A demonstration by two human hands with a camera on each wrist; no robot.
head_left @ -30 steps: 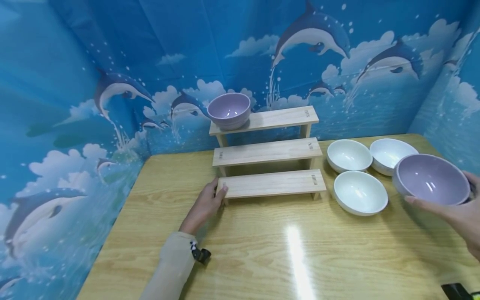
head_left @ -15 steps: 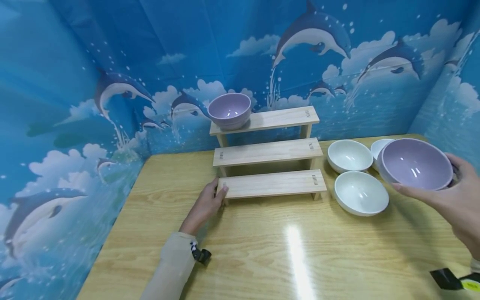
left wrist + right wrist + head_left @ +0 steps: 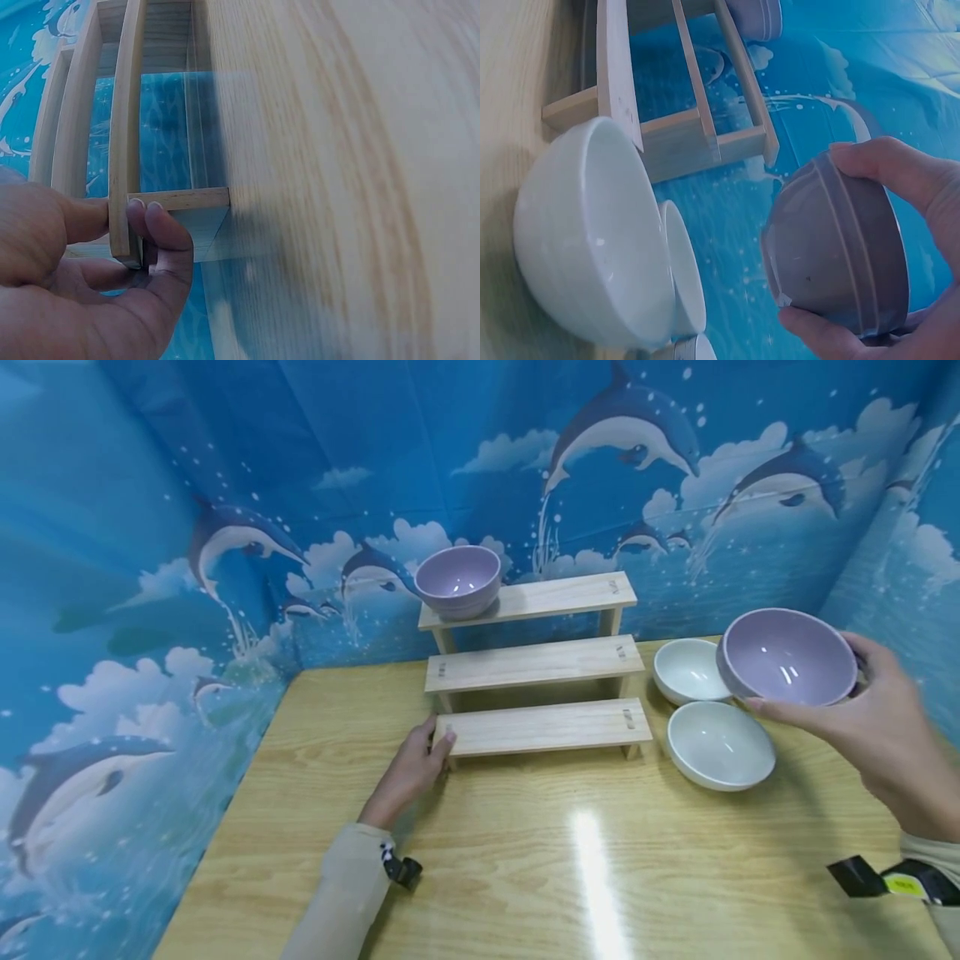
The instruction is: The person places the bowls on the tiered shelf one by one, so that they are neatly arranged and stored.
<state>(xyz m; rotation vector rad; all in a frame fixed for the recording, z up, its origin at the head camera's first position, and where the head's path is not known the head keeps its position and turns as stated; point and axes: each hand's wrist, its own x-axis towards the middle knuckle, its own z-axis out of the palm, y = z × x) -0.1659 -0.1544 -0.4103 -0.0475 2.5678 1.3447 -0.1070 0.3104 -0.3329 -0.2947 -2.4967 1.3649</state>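
A purple bowl (image 3: 787, 660) is held in the air by my right hand (image 3: 873, 718), thumb on the near side and fingers behind. In the right wrist view the bowl (image 3: 832, 247) shows its ribbed outer wall between thumb and fingers. My left hand (image 3: 412, 768) grips the left end of the bottom step of a three-tier wooden stand (image 3: 547, 729). The left wrist view shows the thumb and fingers (image 3: 171, 232) around that board's end. A second purple bowl (image 3: 459, 583) sits upright on the top step's left end.
Two white bowls, one behind (image 3: 690, 670) and one in front (image 3: 720, 746), stand on the table right of the stand. A third white bowl (image 3: 697, 349) is mostly hidden behind the held bowl. A dolphin-print cloth (image 3: 360, 460) walls the back and sides.
My right hand has carried the purple bowl left and upward, over the white bowls, covering the rear right one. My left hand has stayed on the stand.
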